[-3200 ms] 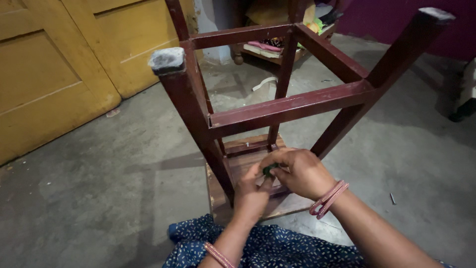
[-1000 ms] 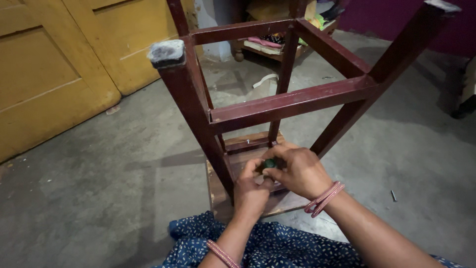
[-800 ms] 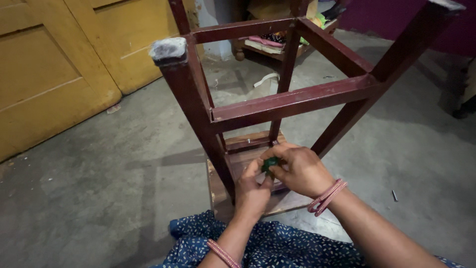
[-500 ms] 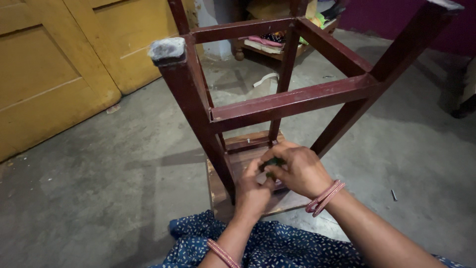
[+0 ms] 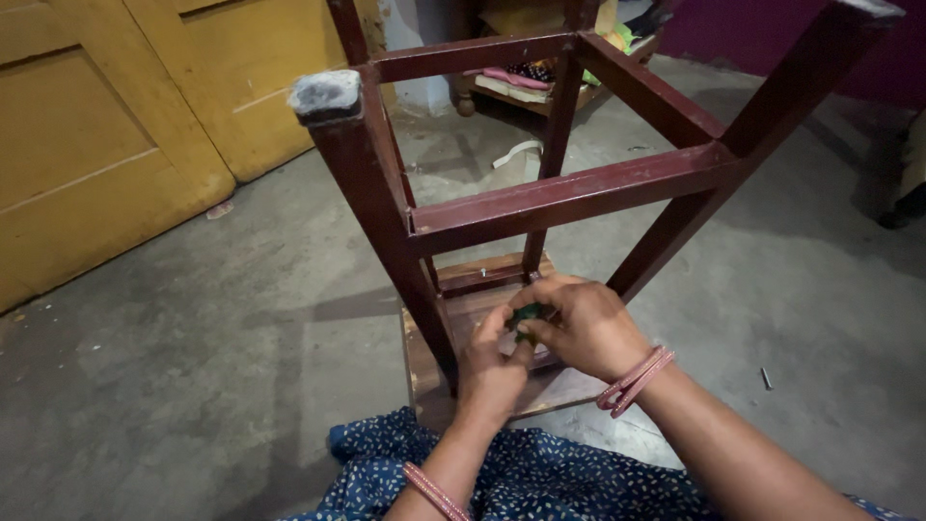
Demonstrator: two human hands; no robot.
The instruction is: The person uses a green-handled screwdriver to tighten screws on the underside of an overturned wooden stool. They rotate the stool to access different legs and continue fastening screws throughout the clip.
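Head-camera view: an upturned dark red wooden stool (image 5: pixel 540 198) stands seat-down on a grey concrete floor (image 5: pixel 193 318), its four legs in the air, while a seated person works both hands low inside the frame. The left hand (image 5: pixel 492 362) and right hand (image 5: pixel 579 323) meet over a small dark green object (image 5: pixel 526 316) held just above the underside of the seat, beside the near leg. Right-hand fingers are curled tight on the green piece; the left thumb and fingers press in against it from below, closed around it too.

Compared with a second ago, little has shifted: the hands sit at the same spot by the lower rail, the green piece has only turned slightly between the fingertips, and the stool has not moved. That points to slow, fiddly handwork in one place rather than a change of position.

What the green piece is cannot be made out; fingers cover most of it, and its contact with the seat is hidden. A blue patterned cloth (image 5: pixel 521 478) covers the lap at the bottom edge, yellow wooden doors (image 5: pixel 106 145) fill the left, and a small nail-like item (image 5: pixel 766 378) lies on the floor to the right.
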